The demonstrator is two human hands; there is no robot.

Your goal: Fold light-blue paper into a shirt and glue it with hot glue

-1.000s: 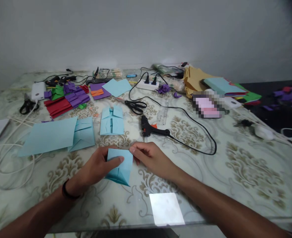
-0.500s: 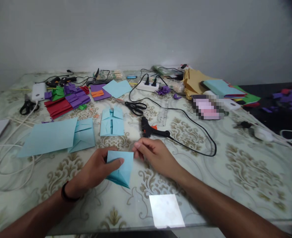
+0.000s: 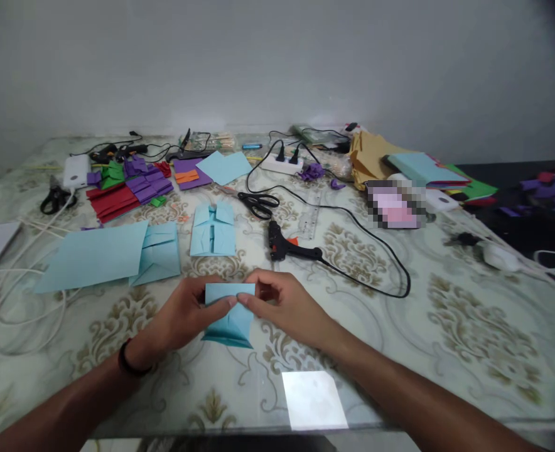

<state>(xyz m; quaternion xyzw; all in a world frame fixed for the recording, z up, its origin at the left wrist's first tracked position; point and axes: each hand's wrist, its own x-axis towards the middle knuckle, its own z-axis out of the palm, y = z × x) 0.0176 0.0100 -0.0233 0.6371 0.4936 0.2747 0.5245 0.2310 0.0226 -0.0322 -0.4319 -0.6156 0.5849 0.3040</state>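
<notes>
Between my hands is a folded light-blue paper (image 3: pixel 229 326), held just above the table near its front. My left hand (image 3: pixel 190 311) grips its left edge, thumb on top and fingers behind. On the right edge, my right hand (image 3: pixel 284 304) pinches the same paper, its thumb close to the left thumb. Beyond them lies another folded light-blue paper piece (image 3: pixel 213 238) with a slit down its middle. To the left, a flat blue sheet (image 3: pixel 98 257) partly covers a folded blue paper (image 3: pixel 157 254).
A black glue gun (image 3: pixel 291 245) lies beyond my right hand, its cord looping right. Black-handled scissors (image 3: pixel 258 204), a clear ruler (image 3: pixel 310 216) and a power strip (image 3: pixel 282 164) are farther back. White cables (image 3: pixel 23 314) coil at left; coloured paper strips (image 3: pixel 148 185) lie behind.
My right hand has moved left and taken hold of the folded paper's right edge. The paper now sits more level between both hands.
</notes>
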